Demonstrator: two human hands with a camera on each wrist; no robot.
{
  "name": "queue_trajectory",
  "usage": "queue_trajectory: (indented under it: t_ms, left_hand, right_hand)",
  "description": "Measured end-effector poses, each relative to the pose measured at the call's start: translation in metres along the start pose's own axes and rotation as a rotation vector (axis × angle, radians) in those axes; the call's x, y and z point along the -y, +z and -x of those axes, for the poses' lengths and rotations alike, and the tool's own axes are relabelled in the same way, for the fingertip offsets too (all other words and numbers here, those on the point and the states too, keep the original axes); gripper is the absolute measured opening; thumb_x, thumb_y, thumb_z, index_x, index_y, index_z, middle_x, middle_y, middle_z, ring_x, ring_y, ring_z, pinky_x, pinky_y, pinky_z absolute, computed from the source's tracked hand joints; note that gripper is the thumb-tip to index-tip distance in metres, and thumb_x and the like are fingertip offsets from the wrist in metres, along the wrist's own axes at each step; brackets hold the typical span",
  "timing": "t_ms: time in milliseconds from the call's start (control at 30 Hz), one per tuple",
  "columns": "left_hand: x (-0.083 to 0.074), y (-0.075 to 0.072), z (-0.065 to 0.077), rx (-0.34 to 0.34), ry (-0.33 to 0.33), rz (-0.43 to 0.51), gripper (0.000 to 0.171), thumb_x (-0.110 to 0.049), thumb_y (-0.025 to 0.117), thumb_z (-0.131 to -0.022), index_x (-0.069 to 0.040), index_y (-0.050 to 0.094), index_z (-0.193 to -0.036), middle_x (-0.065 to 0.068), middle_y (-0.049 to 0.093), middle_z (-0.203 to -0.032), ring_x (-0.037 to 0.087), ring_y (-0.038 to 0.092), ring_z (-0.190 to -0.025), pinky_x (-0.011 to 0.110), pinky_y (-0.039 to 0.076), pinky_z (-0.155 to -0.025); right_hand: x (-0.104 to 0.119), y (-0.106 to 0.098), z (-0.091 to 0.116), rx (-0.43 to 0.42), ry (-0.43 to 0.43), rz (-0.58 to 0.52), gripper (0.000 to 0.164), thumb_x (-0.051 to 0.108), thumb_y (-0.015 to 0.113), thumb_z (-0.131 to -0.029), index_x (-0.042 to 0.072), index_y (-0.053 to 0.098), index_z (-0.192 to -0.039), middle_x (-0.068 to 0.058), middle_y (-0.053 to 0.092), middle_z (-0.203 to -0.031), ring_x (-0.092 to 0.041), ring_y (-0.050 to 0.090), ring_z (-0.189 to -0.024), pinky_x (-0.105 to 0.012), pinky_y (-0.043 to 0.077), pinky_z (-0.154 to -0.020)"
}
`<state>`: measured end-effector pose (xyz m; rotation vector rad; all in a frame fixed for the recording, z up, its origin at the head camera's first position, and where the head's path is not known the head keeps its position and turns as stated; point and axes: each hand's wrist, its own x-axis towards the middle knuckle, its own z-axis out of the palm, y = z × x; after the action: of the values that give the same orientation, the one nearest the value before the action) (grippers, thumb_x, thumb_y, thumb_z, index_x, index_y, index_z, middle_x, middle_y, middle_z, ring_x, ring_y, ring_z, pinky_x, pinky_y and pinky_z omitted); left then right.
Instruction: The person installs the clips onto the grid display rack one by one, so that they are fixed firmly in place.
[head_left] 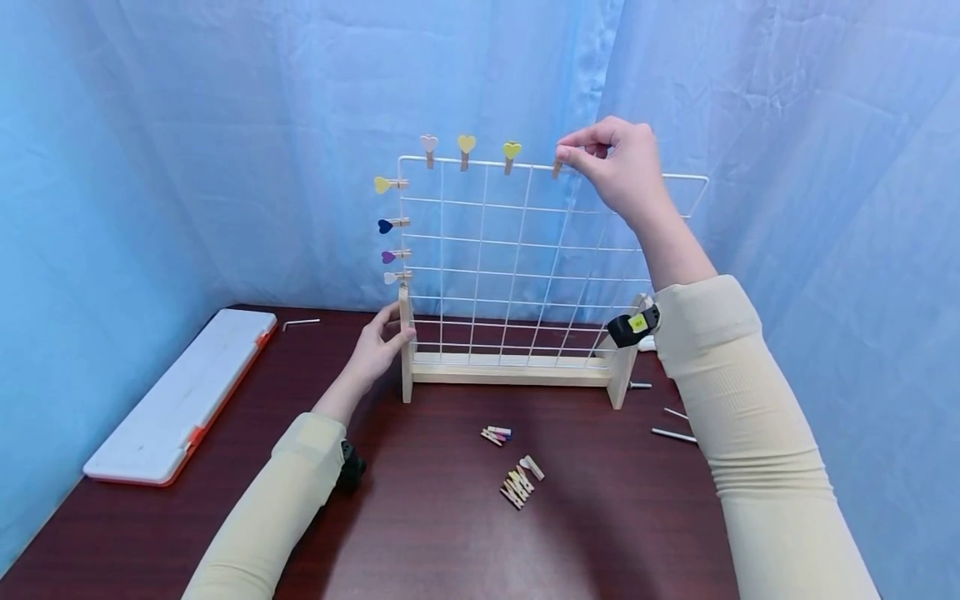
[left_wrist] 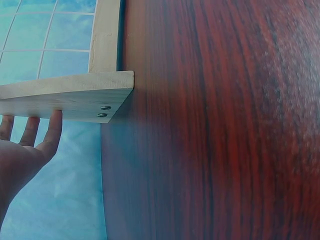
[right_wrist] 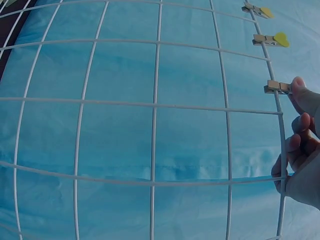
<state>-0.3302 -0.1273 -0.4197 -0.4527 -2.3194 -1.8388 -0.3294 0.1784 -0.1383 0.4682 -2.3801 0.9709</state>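
Note:
Between thumb and forefinger, my right hand (head_left: 618, 162) pinches a small wooden clothespin (head_left: 557, 170) at the top wire of a white grid panel (head_left: 517, 225). In the right wrist view the jaws of this clothespin (right_wrist: 273, 87) sit over the wire, its decorated end hidden by the fingers. Three heart clothespins, one of them yellow (head_left: 512, 152), stand along the top wire to the left. Several more, including a dark blue one (head_left: 386, 226), line the left edge. My left hand (head_left: 375, 350) rests its fingertips against the outer face of the stand's wooden side post (left_wrist: 75, 100).
Loose clothespins (head_left: 517, 485) lie in two small groups on the dark red table (head_left: 420, 517). A long white case (head_left: 183, 396) with orange trim is at left, near a hex key (head_left: 302, 322). Metal rods (head_left: 672, 435) lie at right. Blue curtains hang behind.

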Motion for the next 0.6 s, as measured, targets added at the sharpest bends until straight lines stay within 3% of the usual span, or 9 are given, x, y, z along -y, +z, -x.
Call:
queue_trajectory:
  t_ms: [167, 300, 367, 467, 600]
  left_hand:
    - [-0.008, -0.001, 0.003, 0.006, -0.014, 0.006, 0.057, -0.028, 0.059, -0.085, -0.013, 0.036, -0.136, 0.019, 0.048, -0.122, 0.030, 0.047, -0.112, 0.046, 0.044, -0.086]
    - [-0.008, 0.000, 0.004, 0.002, -0.024, 0.008, 0.056, -0.024, 0.059, -0.086, -0.013, 0.036, -0.136, 0.019, 0.048, -0.123, 0.030, 0.047, -0.113, 0.047, 0.044, -0.086]
    - [0.000, 0.001, 0.002, -0.008, -0.016, -0.001, 0.056, -0.027, 0.059, -0.085, -0.016, 0.037, -0.135, 0.016, 0.048, -0.122, 0.028, 0.048, -0.112, 0.045, 0.045, -0.085]
    - [0.000, 0.002, 0.001, -0.009, -0.014, -0.001, 0.057, -0.028, 0.059, -0.085, -0.016, 0.036, -0.136, 0.016, 0.048, -0.122, 0.029, 0.048, -0.112, 0.045, 0.045, -0.085]
    - [-0.002, 0.001, 0.001, -0.007, -0.023, 0.004, 0.058, -0.029, 0.060, -0.085, -0.016, 0.036, -0.135, 0.016, 0.048, -0.123, 0.028, 0.048, -0.113, 0.045, 0.044, -0.087]
  right_hand:
    - [0.003, -0.002, 0.006, -0.026, -0.054, -0.013, 0.032, 0.036, 0.066, -0.078, 0.014, 0.069, -0.100, 0.004, 0.045, -0.074, -0.008, 0.037, -0.070, -0.023, 0.030, -0.062]
    - [0.022, -0.006, 0.029, -0.089, -0.157, -0.080, 0.028, 0.024, 0.068, -0.078, 0.006, 0.069, -0.099, -0.003, 0.041, -0.073, -0.011, 0.036, -0.070, -0.021, 0.029, -0.061]
    - [0.029, -0.004, 0.046, -0.097, -0.224, -0.103, 0.024, 0.014, 0.069, -0.077, 0.001, 0.068, -0.097, -0.008, 0.042, -0.071, -0.014, 0.036, -0.069, -0.020, 0.028, -0.059]
    - [0.015, 0.012, 0.063, -0.060, -0.348, -0.110, 0.022, 0.009, 0.073, -0.073, 0.001, 0.069, -0.093, -0.010, 0.045, -0.069, -0.018, 0.038, -0.067, -0.021, 0.029, -0.058]
    - [-0.030, 0.048, 0.088, 0.111, -0.451, -0.070, 0.023, 0.015, 0.075, -0.071, 0.012, 0.069, -0.093, -0.001, 0.051, -0.069, -0.011, 0.040, -0.066, -0.020, 0.034, -0.059]
